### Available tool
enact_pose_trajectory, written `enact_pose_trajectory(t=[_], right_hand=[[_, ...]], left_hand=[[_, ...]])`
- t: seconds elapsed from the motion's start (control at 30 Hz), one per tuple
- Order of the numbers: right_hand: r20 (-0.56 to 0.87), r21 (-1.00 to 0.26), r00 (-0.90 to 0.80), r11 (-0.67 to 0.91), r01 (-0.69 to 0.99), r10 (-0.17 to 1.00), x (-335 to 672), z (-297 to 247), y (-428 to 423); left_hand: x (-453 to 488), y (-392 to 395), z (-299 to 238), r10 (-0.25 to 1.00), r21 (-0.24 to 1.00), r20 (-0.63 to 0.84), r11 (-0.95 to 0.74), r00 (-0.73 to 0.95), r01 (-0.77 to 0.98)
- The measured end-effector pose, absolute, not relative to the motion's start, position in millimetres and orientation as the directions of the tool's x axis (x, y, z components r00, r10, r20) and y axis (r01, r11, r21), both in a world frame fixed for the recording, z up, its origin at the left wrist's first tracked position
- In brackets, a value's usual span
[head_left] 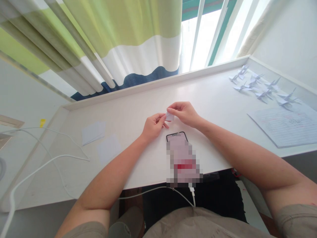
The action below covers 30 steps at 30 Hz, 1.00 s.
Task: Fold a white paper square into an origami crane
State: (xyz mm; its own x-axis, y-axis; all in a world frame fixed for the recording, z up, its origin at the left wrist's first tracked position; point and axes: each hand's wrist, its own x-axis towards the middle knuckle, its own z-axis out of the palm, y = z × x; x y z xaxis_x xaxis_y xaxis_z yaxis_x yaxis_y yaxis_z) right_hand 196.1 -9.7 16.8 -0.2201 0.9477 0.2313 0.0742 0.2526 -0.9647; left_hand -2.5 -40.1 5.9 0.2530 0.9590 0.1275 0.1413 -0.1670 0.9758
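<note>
A small piece of folded white paper (169, 116) is held up between both hands, above the white desk (138, 105). My left hand (154, 126) pinches its left side between thumb and fingers. From the right, my right hand (183, 113) grips its upper edge with thumb and forefinger. The paper's folds are too small to make out. Just below the hands lies a smartphone (178, 138), its screen mostly blurred out, with a white charging plug (192, 191) at its lower end.
Several folded paper cranes (266, 94) stand at the far right, behind a stack of written sheets (284, 127). Square white papers (93, 133) lie to the left. A white cable (49, 162) loops across the left side. A raised rim (158, 83) borders the desk below the curtain (138, 26).
</note>
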Motion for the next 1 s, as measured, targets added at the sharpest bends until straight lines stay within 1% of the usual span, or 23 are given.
enact_pose_trajectory(t=[0.17, 0.33, 0.4, 0.6, 0.87, 1.0], right_hand=[[0.256, -0.95, -0.235, 0.289, 0.12, 0.938, 197.7, 15.0, -7.3], [0.294, -0.937, -0.222, 0.326, 0.125, 0.93, 198.1, 15.9, -6.7], [0.299, -0.937, -0.221, 0.33, 0.118, 0.928, 197.9, 16.1, -6.8], [0.315, -0.933, -0.215, 0.344, 0.11, 0.924, 196.6, 15.1, -6.9], [0.297, -0.929, -0.228, 0.336, 0.154, 0.927, 197.5, 17.8, -9.0], [0.312, -0.922, -0.207, 0.348, 0.167, 0.927, 195.0, 17.9, -11.0]], left_hand=[[-3.5, -40.1, 9.2, 0.959, 0.984, 0.096, -0.132, 0.265, 0.122], [-7.1, -34.6, 12.0, 0.963, 1.0, -0.006, 0.007, 0.27, -0.004], [-7.9, -33.3, 12.2, 0.959, 0.999, -0.027, 0.032, 0.28, -0.014], [-8.7, -35.5, 13.2, 0.935, 0.995, 0.027, -0.058, 0.355, 0.077], [-10.1, -36.8, 16.3, 0.899, 0.994, 0.026, -0.071, 0.436, 0.086], [-9.0, -37.3, 16.6, 0.906, 0.991, 0.038, -0.088, 0.422, 0.099]])
